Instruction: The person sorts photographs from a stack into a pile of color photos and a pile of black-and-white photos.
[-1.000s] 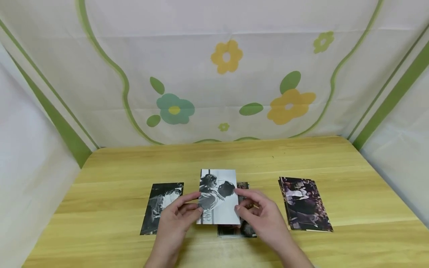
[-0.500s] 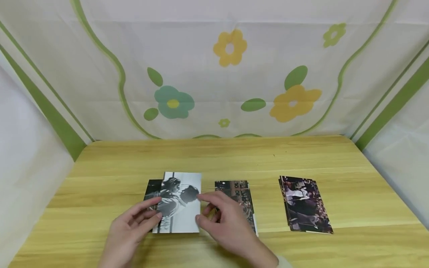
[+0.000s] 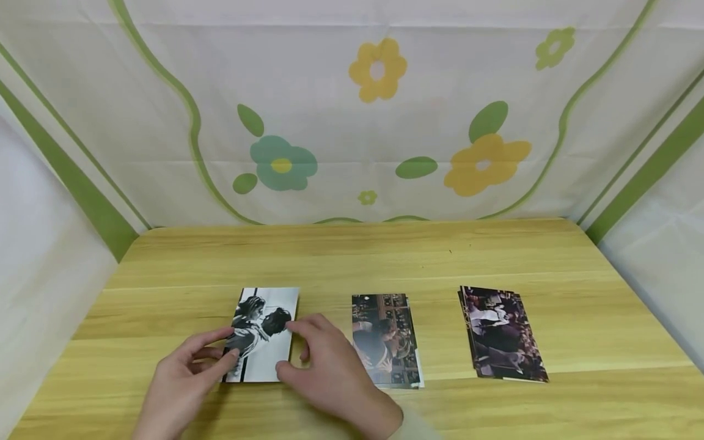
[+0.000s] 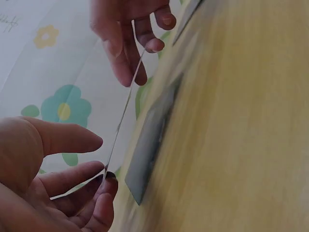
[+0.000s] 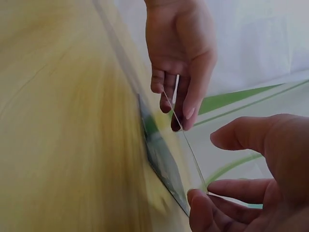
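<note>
A black-and-white photo card (image 3: 263, 335) showing two people is held level by its side edges, between both hands. My left hand (image 3: 184, 376) grips its left edge with fingertips and thumb; my right hand (image 3: 327, 370) holds the right edge the same way. In the left wrist view the held card (image 4: 120, 121) appears as a thin line, with a gap to a dark card (image 4: 151, 145) lying on the table. The right wrist view shows that lower card (image 5: 164, 159) beneath it too. From the head view, the held card hides the lower one.
A pile of colour photo cards (image 3: 387, 342) lies slightly fanned on the wooden table (image 3: 352, 256) right of my hands. Farther right is another pile of darker photo cards (image 3: 503, 336). A white cloth with flower prints (image 3: 330, 91) rises behind the table.
Both hands have carried the photo card leftward from over the middle pile to over the left card, and lowered it somewhat. The middle pile is now uncovered.
</note>
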`<state>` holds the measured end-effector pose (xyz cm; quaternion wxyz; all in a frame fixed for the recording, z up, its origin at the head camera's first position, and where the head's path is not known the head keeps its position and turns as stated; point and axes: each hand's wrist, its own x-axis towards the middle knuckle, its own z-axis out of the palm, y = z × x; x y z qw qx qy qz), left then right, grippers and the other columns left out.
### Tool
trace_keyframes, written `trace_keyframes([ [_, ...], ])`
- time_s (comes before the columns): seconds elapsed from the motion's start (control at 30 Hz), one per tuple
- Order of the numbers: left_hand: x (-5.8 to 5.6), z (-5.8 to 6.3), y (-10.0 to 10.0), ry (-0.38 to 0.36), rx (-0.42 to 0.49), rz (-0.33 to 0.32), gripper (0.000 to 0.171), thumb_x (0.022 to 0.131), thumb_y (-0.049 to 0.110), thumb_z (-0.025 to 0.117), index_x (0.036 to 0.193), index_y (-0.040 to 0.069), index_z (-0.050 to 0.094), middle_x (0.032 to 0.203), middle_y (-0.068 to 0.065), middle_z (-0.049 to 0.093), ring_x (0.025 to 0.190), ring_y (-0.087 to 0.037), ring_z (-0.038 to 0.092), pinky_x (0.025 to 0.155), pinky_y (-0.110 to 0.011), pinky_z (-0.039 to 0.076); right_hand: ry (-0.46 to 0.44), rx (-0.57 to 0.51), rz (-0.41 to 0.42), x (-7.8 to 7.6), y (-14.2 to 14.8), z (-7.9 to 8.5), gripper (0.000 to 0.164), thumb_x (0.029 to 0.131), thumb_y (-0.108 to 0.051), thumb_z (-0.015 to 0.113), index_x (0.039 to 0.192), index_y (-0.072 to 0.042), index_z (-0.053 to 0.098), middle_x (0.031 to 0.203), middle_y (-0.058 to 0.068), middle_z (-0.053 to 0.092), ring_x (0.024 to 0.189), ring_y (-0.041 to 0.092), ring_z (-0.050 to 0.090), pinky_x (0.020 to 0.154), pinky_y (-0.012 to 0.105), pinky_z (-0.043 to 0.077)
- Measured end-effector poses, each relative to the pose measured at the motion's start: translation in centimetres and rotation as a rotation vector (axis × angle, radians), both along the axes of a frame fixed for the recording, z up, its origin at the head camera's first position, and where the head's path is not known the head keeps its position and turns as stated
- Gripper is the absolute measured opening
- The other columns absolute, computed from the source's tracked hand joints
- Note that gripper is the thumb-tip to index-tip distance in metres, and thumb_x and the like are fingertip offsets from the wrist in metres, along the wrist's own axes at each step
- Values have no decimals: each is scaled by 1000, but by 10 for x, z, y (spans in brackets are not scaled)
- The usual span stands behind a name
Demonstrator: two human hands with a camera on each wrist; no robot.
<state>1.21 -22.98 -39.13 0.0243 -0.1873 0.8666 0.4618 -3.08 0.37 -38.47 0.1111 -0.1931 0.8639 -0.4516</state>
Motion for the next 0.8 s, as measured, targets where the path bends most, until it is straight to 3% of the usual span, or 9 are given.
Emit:
trace_keyframes([
  [0.2,-1,-5,-4,21,-61,15,49,98,26,81,143,8,68,130,-10,71,92,7,58,77,-16,53,19,54,-6,-2,-13,-3,57,88,-31,78,141,-14,70,126,-2,65,75,-2,49,63,20,41],
  [0.37,-2,-12,-6,52,-108,-16,51,95,22,84,142,7,69,130,-11,69,91,4,56,75,-17,52,57,143,-15,-1,-19,-4,60,88,-37,78,144,-16,69,139,0,66,107,14,67,82,31,57],
  [0.47,-2,-17,-6,79,-158,-51,53,92,18,86,140,6,69,133,-12,66,92,0,54,72,-17,51,71,194,-14,1,-21,-5,63,89,-38,78,146,-14,67,146,2,63,129,22,65,96,39,60],
  [0.63,-3,-21,-7,100,-214,-77,52,88,15,89,136,5,72,146,-15,58,93,-6,51,70,-18,47,84,219,-31,4,-22,-7,63,89,-36,78,146,-11,66,149,4,61,135,23,60,104,39,59],
  [0.8,-3,-23,-8,80,-196,-85,50,88,16,89,134,4,73,147,-16,57,96,-8,51,71,-18,47,91,206,-40,5,-22,-9,61,89,-35,77,144,-9,68,152,6,58,136,25,59,104,38,58],
])
